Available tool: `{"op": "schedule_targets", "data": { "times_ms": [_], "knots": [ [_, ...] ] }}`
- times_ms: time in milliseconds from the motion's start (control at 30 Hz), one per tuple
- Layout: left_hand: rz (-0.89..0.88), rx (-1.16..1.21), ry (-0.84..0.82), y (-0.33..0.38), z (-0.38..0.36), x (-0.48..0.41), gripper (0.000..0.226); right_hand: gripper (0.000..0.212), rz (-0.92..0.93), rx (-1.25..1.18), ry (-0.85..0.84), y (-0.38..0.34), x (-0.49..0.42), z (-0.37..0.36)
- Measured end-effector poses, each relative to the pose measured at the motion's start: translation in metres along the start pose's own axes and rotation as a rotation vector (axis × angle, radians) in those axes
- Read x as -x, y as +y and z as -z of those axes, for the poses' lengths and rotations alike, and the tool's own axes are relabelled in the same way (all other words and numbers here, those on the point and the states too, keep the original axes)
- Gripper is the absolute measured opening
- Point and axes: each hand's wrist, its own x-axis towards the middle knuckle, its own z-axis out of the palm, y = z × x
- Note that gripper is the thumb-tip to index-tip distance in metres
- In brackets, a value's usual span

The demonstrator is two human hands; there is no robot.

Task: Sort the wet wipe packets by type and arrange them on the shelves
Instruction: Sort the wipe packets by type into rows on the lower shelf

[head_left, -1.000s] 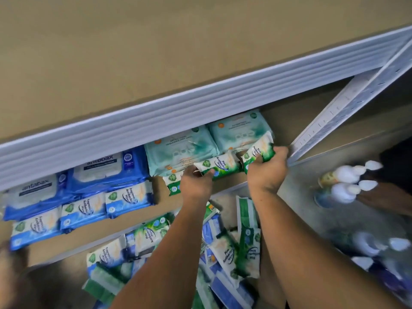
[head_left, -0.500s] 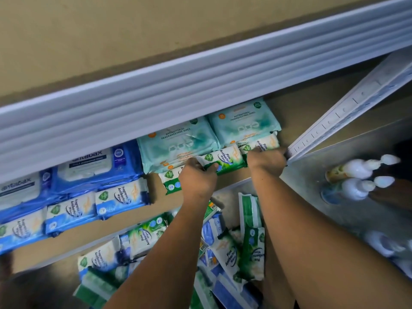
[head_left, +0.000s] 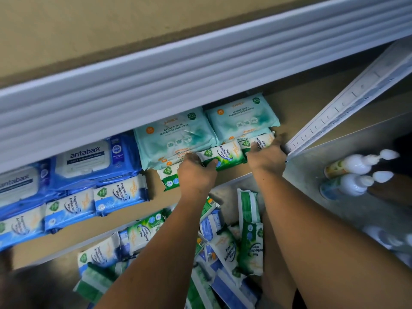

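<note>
My left hand (head_left: 196, 172) grips a green pine wipe packet (head_left: 225, 155) on the tan shelf (head_left: 296, 108). Beside it, my right hand (head_left: 265, 156) holds a second green pine packet (head_left: 258, 141) against the shelf's right end. A third green packet (head_left: 169, 178) lies left of my left hand. Behind them sit two stacks of teal fragrance-free packs (head_left: 176, 137). Further left lie blue antabax packs (head_left: 89, 159) and small blue fragrance-free packets (head_left: 120, 192). Below the shelf, a mixed pile of green and blue packets (head_left: 227, 248) lies loose.
A white shelf edge (head_left: 178, 74) of the level above overhangs the packs. A white perforated upright (head_left: 347, 108) bounds the shelf on the right. White pump bottles (head_left: 356, 172) lie on the grey surface at the right.
Both hands have lowered their green packets onto the shelf in front of the teal packs, the right one pushed toward the right end. The view has shifted closer.
</note>
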Motion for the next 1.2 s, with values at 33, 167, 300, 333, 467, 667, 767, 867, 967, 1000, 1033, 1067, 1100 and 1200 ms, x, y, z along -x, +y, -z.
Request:
{"op": "schedule_targets", "data": {
  "times_ms": [33,167,300,333,467,667,767,867,967,1000,1033,1067,1100,1200],
  "knots": [
    [-0.008,-0.031,0.008,0.000,0.003,0.002,0.047,0.075,0.029,0.010,0.009,0.001,0.003,0.003],
    [-0.085,-0.135,0.043,-0.012,0.027,0.027,0.053,0.047,0.148,-0.008,0.087,0.007,0.025,0.010],
    [-0.171,-0.223,0.004,-0.051,0.065,0.066,0.031,0.023,0.031,-0.002,0.018,0.021,0.055,0.017],
    [-0.160,-0.250,-0.006,-0.063,0.075,0.075,0.029,0.022,0.016,0.026,-0.006,0.026,0.063,0.021],
    [-0.074,-0.400,-0.078,-0.114,0.108,0.112,0.038,0.024,0.020,0.188,-0.150,0.043,0.103,0.040],
    [-0.104,-0.587,-0.195,-0.152,0.122,0.154,0.056,0.023,0.014,0.330,-0.342,0.084,0.183,0.035],
    [-0.148,-0.692,-0.223,-0.151,0.122,0.164,0.066,0.028,0.108,0.462,-0.353,0.098,0.214,0.033],
    [-0.136,-0.703,-0.261,-0.148,0.123,0.166,0.074,0.042,0.160,0.598,-0.359,0.106,0.230,0.029],
    [-0.117,-0.680,-0.282,-0.145,0.123,0.157,0.078,0.052,0.147,0.624,-0.406,0.109,0.235,0.024],
    [-0.118,-0.689,-0.292,-0.144,0.123,0.153,0.079,0.054,0.142,0.632,-0.413,0.110,0.234,0.022],
    [-0.118,-0.704,-0.304,-0.144,0.123,0.149,0.080,0.056,0.135,0.636,-0.412,0.110,0.234,0.021],
    [-0.117,-0.723,-0.319,-0.143,0.124,0.145,0.082,0.057,0.123,0.639,-0.413,0.110,0.233,0.018],
    [-0.119,-0.744,-0.333,-0.143,0.124,0.142,0.083,0.058,0.104,0.634,-0.423,0.108,0.232,0.017],
    [-0.152,-0.802,-0.350,-0.144,0.123,0.135,0.086,0.062,-0.010,0.593,-0.448,0.103,0.225,0.007]
  ]
}}
